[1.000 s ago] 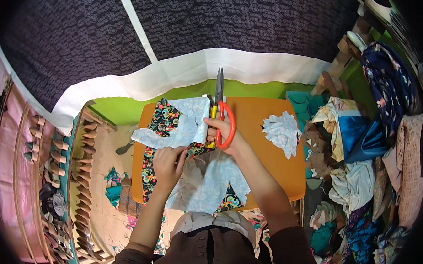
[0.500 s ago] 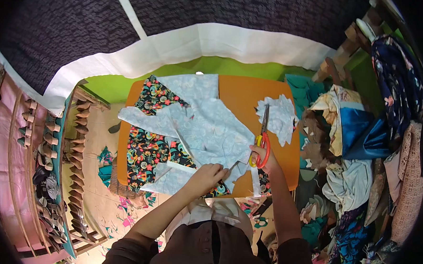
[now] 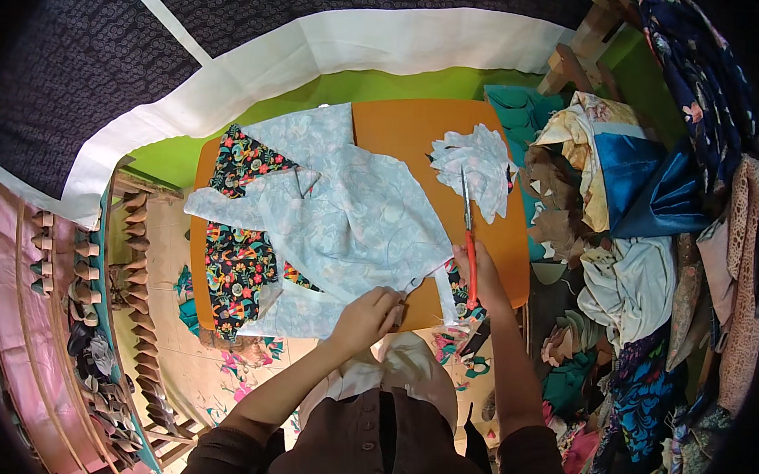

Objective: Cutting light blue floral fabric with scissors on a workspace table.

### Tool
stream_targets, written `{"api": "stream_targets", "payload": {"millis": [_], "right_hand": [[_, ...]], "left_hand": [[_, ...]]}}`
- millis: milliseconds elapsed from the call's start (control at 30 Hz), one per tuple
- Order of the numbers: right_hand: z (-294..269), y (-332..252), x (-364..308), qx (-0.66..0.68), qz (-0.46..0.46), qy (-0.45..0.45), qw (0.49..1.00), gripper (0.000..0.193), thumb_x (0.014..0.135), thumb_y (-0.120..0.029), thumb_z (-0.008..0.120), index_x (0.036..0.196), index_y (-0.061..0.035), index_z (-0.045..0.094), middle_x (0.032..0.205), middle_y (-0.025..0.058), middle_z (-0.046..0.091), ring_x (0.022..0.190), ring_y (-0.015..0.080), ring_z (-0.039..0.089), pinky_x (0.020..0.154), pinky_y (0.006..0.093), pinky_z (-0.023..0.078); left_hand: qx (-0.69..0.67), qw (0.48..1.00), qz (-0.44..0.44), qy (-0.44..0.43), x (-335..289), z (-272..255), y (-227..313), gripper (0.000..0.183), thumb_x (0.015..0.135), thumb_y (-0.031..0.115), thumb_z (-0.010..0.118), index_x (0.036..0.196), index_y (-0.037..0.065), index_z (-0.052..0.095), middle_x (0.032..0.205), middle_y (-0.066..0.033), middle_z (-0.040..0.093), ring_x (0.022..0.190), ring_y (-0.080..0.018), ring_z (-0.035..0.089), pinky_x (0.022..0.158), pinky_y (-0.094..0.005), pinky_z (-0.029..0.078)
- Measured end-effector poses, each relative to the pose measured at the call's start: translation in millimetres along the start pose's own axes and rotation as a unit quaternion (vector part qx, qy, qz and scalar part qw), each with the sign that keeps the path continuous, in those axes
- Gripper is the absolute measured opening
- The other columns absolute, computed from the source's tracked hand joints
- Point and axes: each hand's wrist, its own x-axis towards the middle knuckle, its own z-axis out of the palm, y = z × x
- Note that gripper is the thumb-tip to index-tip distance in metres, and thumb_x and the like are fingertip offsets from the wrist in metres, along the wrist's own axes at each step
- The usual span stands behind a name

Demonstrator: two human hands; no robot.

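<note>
A large piece of printed fabric (image 3: 355, 206) lies pale blue underside up on the orange table (image 3: 394, 122), with its black floral face showing at the left. My left hand (image 3: 368, 318) is closed on its near edge at the table's front; the fingertips partly hide the pinched cloth. In my right hand (image 3: 489, 281) is a pair of scissors (image 3: 471, 259) with red handles, held upright, long blades pointing away from me. The right fingers also lie close to the fabric's right corner; whether they grip it I cannot tell. Beyond the blades sits a heap of pale cut fabric pieces (image 3: 478, 161).
Folded and hanging cloths, among them a blue satin one (image 3: 648, 187) and a white one (image 3: 621, 288), crowd the right side. At the left stands a wooden rack (image 3: 140, 302) of shoe-shaped pieces. Colourful scraps (image 3: 240, 367) lie on the floor. A dark patterned curtain (image 3: 270, 25) hangs behind.
The view has shifted, so the table sits further left and higher. The scissors have turned edge-on in my right hand. The fabric's near right part lies differently between my hands.
</note>
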Motion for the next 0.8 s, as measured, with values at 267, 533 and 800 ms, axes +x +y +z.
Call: {"api": "stream_targets", "payload": {"millis": [267,533,800], "right_hand": [[0,18,-39,-0.084,-0.074,0.020,0.993,0.029,0.081,-0.027,0.058,0.087,-0.0013,0.047,0.071,0.0011,0.050,0.064,0.0064,0.047,0.059,0.0210,0.039],[2,35,-72,0.010,-0.008,-0.070,0.997,0.024,0.081,-0.025,0.058,0.083,-0.0038,0.046,0.066,0.0006,0.046,0.052,0.0079,0.046,0.045,0.0213,0.040],[-11,37,-86,-0.105,-0.056,-0.099,0.988,0.025,0.081,-0.024,0.058,0.082,-0.0018,0.047,0.068,0.0029,0.050,0.052,0.0087,0.049,0.046,0.0231,0.043]], "left_hand": [[-0.763,0.382,-0.510,0.114,-20,31,-11,0.016,0.082,0.013,0.055,0.088,-0.002,0.052,0.087,-0.0083,0.056,0.078,-0.0167,0.059,0.074,-0.0235,0.051],[-0.793,0.350,-0.463,0.188,-6,52,-16,0.019,0.082,0.020,0.057,0.087,0.002,0.054,0.083,-0.0078,0.056,0.077,-0.0138,0.058,0.069,-0.0228,0.051],[-0.801,0.293,-0.518,0.062,8,39,18,0.033,0.086,0.030,0.048,0.092,-0.003,0.046,0.084,-0.0120,0.057,0.080,-0.0207,0.058,0.070,-0.0267,0.051]]}}
